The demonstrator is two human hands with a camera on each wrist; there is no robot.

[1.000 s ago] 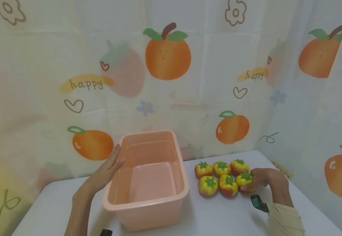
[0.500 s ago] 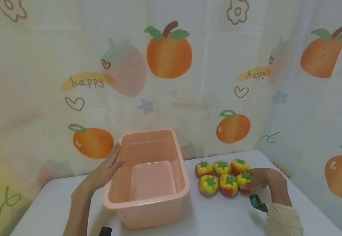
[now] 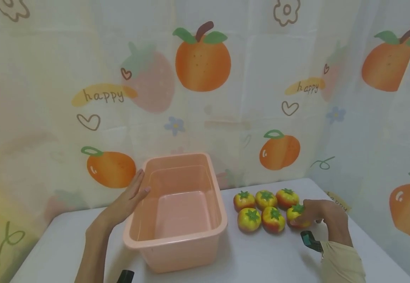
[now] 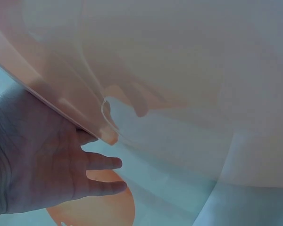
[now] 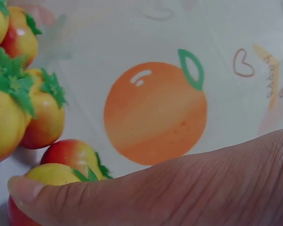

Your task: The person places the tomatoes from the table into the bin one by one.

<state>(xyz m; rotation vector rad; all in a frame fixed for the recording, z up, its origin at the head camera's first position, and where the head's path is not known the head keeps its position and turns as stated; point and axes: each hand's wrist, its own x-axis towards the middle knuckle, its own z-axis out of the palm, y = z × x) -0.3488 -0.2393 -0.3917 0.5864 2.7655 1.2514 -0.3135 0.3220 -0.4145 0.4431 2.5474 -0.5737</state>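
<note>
My left hand [image 3: 121,205] rests at the left rim of a pink plastic tub [image 3: 176,240], its fingers straight along the outside and the thumb over the edge. From the left wrist view, the palm [image 4: 42,155] lies against the tub's rim with the fingers spread. To the right of the tub, my right hand [image 3: 321,212] grips the nearest right persimmon [image 3: 291,214], yellow-red with green leaves, from its right side. In the right wrist view the thumb lies across this persimmon [image 5: 52,173]; the other fingers are hidden.
Several more persimmons [image 3: 273,221] stand in two rows on the white table [image 3: 261,259], left of and behind the gripped one. A fruit-printed curtain [image 3: 205,137] hangs close behind the table and along its right side. Nothing lies inside the tub.
The right hand and its persimmon have shifted slightly right, opening a small gap to the neighbouring persimmon. The left hand and tub have stayed put; the head view has tilted down a little.
</note>
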